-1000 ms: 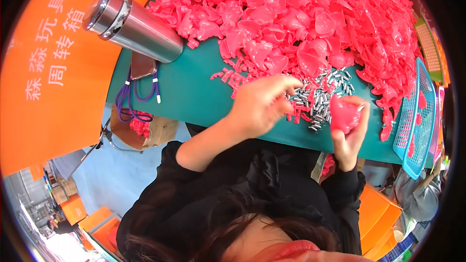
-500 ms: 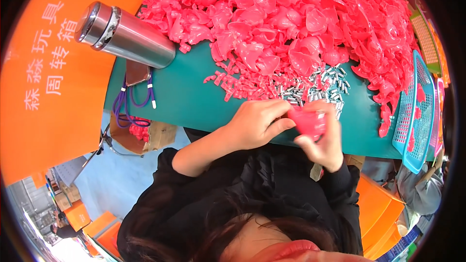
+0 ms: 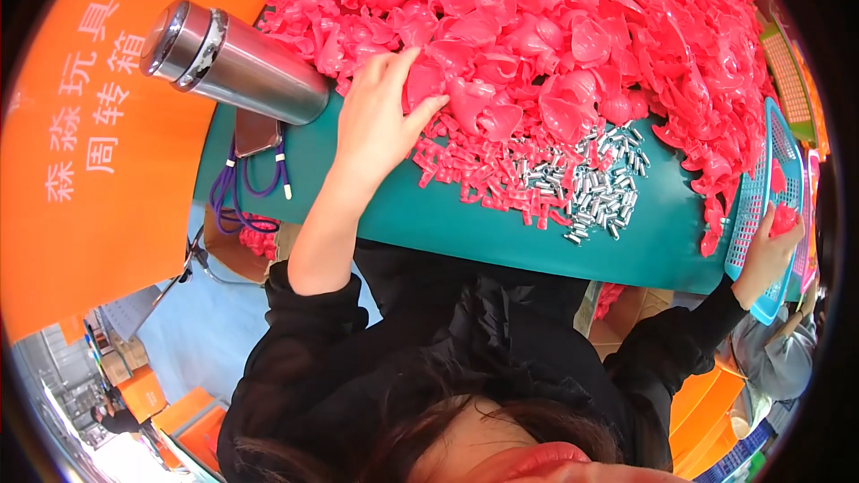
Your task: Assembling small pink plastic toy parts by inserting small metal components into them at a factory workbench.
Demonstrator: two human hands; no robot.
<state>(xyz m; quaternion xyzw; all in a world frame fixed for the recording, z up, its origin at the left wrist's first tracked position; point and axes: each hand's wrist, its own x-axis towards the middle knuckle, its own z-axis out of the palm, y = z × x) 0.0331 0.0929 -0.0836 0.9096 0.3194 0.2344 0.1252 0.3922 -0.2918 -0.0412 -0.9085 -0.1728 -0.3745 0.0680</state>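
Note:
A large heap of glossy pink plastic pieces (image 3: 573, 36), many of them curved shells, covers the far part of the green tabletop. My left hand (image 3: 374, 121) reaches to the heap's left side, thumb and fingers apart around a pink shell, with no closed grip on it. Far to the right, my right hand (image 3: 767, 255) holds a pink plastic piece (image 3: 784, 220) at the blue mesh basket (image 3: 748, 215). Small silver metal cylinders (image 3: 608, 183) lie in a loose pile in front of the heap, beside small pink bits (image 3: 483, 174).
A steel thermos flask (image 3: 255, 67) lies at the left, near a phone (image 3: 258, 131) with a purple cord (image 3: 234, 197). An orange panel (image 3: 107, 241) borders the left side. Below the table edge stand orange bins (image 3: 707, 407). Another person's grey sleeve (image 3: 777, 360) shows at lower right.
My hands have parted from the pink piece held together at the table's front. The left has gone up and left to the heap; the right has moved to the blue basket with a pink piece.

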